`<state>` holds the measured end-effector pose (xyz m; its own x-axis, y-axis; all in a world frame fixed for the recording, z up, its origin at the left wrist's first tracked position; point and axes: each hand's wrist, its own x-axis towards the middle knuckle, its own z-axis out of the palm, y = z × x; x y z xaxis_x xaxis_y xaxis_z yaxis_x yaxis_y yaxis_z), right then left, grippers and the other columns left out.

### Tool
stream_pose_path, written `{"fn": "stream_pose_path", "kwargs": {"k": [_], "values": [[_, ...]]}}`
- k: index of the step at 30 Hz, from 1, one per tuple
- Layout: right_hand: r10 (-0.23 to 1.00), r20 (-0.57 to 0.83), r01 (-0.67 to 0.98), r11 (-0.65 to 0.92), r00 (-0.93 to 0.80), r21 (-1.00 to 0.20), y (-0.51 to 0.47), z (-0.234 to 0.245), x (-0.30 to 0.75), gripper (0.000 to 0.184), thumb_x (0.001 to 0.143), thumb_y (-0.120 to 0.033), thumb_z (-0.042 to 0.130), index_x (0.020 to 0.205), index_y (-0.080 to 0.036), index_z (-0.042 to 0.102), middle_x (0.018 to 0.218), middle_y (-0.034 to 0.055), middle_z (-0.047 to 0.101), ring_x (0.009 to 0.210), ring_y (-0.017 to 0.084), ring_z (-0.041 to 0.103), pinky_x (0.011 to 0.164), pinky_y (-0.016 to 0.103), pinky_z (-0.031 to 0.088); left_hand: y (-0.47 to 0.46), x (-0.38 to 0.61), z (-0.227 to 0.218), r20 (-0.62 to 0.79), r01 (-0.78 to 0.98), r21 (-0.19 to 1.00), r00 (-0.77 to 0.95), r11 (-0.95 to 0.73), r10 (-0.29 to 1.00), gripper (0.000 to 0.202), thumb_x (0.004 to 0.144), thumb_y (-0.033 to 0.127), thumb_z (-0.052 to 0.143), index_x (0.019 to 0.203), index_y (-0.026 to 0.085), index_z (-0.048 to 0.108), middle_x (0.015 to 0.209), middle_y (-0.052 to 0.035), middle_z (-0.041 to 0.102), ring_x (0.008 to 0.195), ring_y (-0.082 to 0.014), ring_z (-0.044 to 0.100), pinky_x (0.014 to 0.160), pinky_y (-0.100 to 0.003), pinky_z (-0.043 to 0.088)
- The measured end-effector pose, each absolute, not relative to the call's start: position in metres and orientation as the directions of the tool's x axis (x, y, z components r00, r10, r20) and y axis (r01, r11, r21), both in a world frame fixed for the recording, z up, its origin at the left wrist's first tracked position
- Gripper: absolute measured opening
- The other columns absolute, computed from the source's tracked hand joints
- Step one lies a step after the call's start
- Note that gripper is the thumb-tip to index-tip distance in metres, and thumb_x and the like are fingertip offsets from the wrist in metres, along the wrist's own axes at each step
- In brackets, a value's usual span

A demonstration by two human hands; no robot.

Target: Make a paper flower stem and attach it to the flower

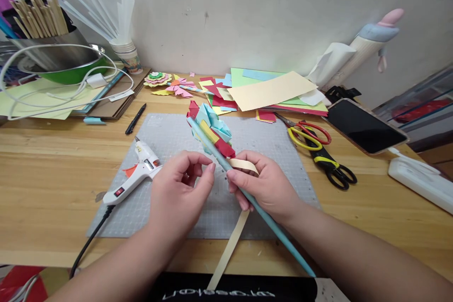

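My right hand (264,184) is closed around a long light-blue stick (272,226) that slants up to a folded paper flower (210,130) of red, blue and yellow pieces. A cream paper strip (230,247) loops over the right fingers and hangs down toward me. My left hand (180,188) is beside the stick with thumb and forefinger pinched at it just below the flower. Both hands hover over a grey cutting mat (170,137).
A white glue gun (136,174) with a black cord lies on the mat's left. Scissors (320,148), a phone (364,125), coloured paper sheets (272,89), finished paper flowers (170,82), a black pen (135,119) and a bowl of sticks (53,42) ring the wooden table.
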<state>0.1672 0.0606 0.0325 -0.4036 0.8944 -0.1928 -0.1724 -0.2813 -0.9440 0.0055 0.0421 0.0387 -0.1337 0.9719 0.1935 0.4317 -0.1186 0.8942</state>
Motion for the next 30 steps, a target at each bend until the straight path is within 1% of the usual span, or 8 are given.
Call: {"fn": "stream_pose_path", "kwargs": {"k": [3, 5, 7, 10, 14, 19, 27, 30], "values": [[0.864, -0.189, -0.231, -0.325, -0.467, -0.917, 0.061, 0.031, 0.168, 0.023, 0.08, -0.033, 0.068, 0.078, -0.02, 0.049, 0.059, -0.0061, 0.062, 0.035, 0.005, 0.051, 0.031, 0.013, 0.035, 0.043, 0.006, 0.04, 0.122, 0.294, 0.952, -0.094, -0.089, 0.988, 0.006, 0.079, 0.027, 0.063, 0.076, 0.022, 0.065, 0.065, 0.003, 0.063, 0.057, -0.0091, 0.055, 0.053, -0.019, 0.044], [0.852, -0.181, -0.253, -0.338, -0.491, -0.906, 0.061, 0.031, 0.169, 0.023, 0.081, -0.033, 0.067, 0.078, -0.02, 0.049, 0.059, -0.0061, 0.062, 0.035, 0.005, 0.051, 0.031, 0.012, 0.035, 0.043, 0.006, 0.042, 0.073, 0.195, 0.979, -0.074, -0.057, 0.995, 0.005, 0.078, 0.027, 0.064, 0.077, 0.022, 0.067, 0.07, 0.0025, 0.067, 0.061, -0.0093, 0.058, 0.056, -0.019, 0.046], [0.851, -0.174, -0.256, -0.335, -0.496, -0.907, 0.061, 0.031, 0.169, 0.023, 0.08, -0.033, 0.068, 0.078, -0.02, 0.049, 0.058, -0.0061, 0.062, 0.034, 0.005, 0.051, 0.031, 0.012, 0.036, 0.042, 0.006, 0.043, 0.026, 0.122, 0.992, -0.083, -0.015, 0.996, 0.006, 0.077, 0.028, 0.066, 0.078, 0.023, 0.069, 0.072, 0.0024, 0.069, 0.064, -0.0093, 0.059, 0.059, -0.019, 0.047], [0.861, -0.162, -0.24, -0.308, -0.482, -0.921, 0.06, 0.032, 0.169, 0.024, 0.079, -0.031, 0.069, 0.075, -0.019, 0.049, 0.058, -0.0061, 0.061, 0.034, 0.005, 0.051, 0.032, 0.013, 0.036, 0.042, 0.005, 0.042, -0.044, 0.056, 0.997, -0.099, 0.05, 0.994, 0.01, 0.076, 0.031, 0.068, 0.074, 0.022, 0.07, 0.065, 0.0032, 0.065, 0.057, -0.0077, 0.053, 0.058, -0.019, 0.045], [0.871, -0.144, -0.209, -0.268, -0.469, -0.941, 0.058, 0.033, 0.168, 0.024, 0.079, -0.031, 0.07, 0.074, -0.019, 0.049, 0.058, -0.0061, 0.061, 0.036, 0.005, 0.051, 0.034, 0.013, 0.037, 0.044, 0.0, 0.036, -0.104, -0.017, 0.995, -0.074, 0.103, 0.992, 0.013, 0.076, 0.034, 0.07, 0.072, 0.022, 0.07, 0.053, 0.0061, 0.054, 0.048, -0.005, 0.039, 0.054, -0.018, 0.04], [0.88, -0.145, -0.176, -0.247, -0.453, -0.953, 0.058, 0.032, 0.169, 0.024, 0.078, -0.031, 0.07, 0.073, -0.019, 0.05, 0.057, -0.0062, 0.06, 0.035, 0.004, 0.05, 0.034, 0.014, 0.036, 0.046, -0.002, 0.031, -0.132, -0.075, 0.989, -0.045, 0.128, 0.99, 0.014, 0.075, 0.034, 0.071, 0.071, 0.022, 0.068, 0.049, 0.008, 0.045, 0.047, -0.0043, 0.033, 0.049, -0.017, 0.033], [0.892, -0.155, -0.109, -0.22, -0.424, -0.969, 0.058, 0.032, 0.167, 0.022, 0.077, -0.03, 0.07, 0.074, -0.019, 0.051, 0.057, -0.0062, 0.059, 0.035, 0.005, 0.049, 0.034, 0.015, 0.037, 0.047, 0.0, 0.033, -0.138, -0.088, 0.987, -0.023, 0.136, 0.99, 0.016, 0.077, 0.031, 0.069, 0.066, 0.02, 0.064, 0.048, 0.0085, 0.043, 0.046, -0.0037, 0.032, 0.046, -0.017, 0.029], [0.89, -0.165, -0.108, -0.23, -0.425, -0.967, 0.059, 0.031, 0.166, 0.022, 0.077, -0.03, 0.069, 0.073, -0.019, 0.051, 0.057, -0.0061, 0.059, 0.035, 0.005, 0.049, 0.033, 0.015, 0.037, 0.048, 0.0, 0.033, -0.152, -0.097, 0.984, -0.02, 0.149, 0.988, 0.017, 0.077, 0.031, 0.069, 0.066, 0.02, 0.063, 0.048, 0.0082, 0.044, 0.045, -0.0038, 0.032, 0.046, -0.017, 0.028]]}}
